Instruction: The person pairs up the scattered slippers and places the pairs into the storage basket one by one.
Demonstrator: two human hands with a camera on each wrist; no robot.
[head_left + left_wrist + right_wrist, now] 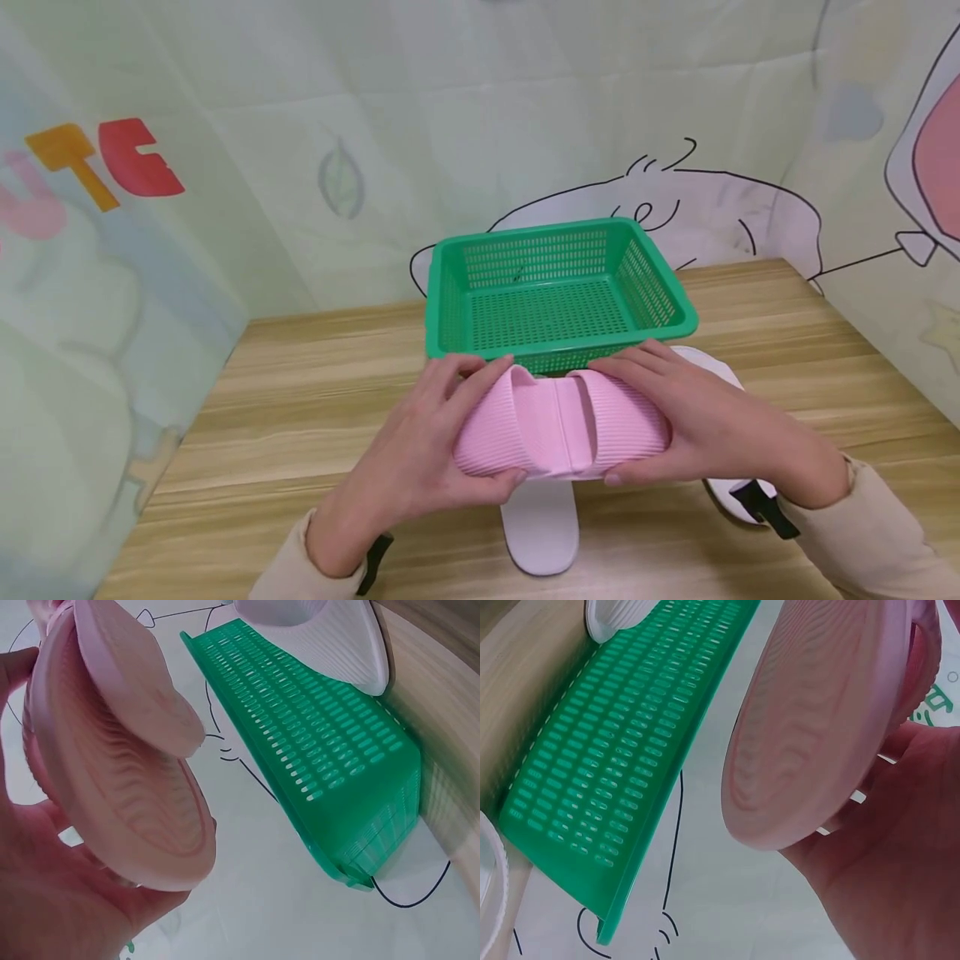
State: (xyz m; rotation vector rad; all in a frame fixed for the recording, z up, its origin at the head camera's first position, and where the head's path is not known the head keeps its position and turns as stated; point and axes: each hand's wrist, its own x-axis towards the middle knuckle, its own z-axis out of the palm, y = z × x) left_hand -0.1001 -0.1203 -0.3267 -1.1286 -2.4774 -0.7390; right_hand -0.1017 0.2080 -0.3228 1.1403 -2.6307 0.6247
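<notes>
A pair of ribbed pink slippers (558, 425) is held up together, one against the other, in front of the green basket. My left hand (420, 450) grips the left side, thumb below and fingers over the top. On the right side my right hand (705, 417) grips in the same way. Wavy tread shows on a pink slipper (142, 795) in the left wrist view and on a pink slipper (810, 727) in the right wrist view. Underneath, a white slipper (542, 533) lies on the table, its front part hidden by the pink pair.
The green plastic basket (562, 342) stands at the back of the wooden table (337, 400), with nothing visible inside. Another white slipper (708, 362) lies at the right, partly covered by my right arm. A printed cloth (420, 108) hangs behind and beside the table.
</notes>
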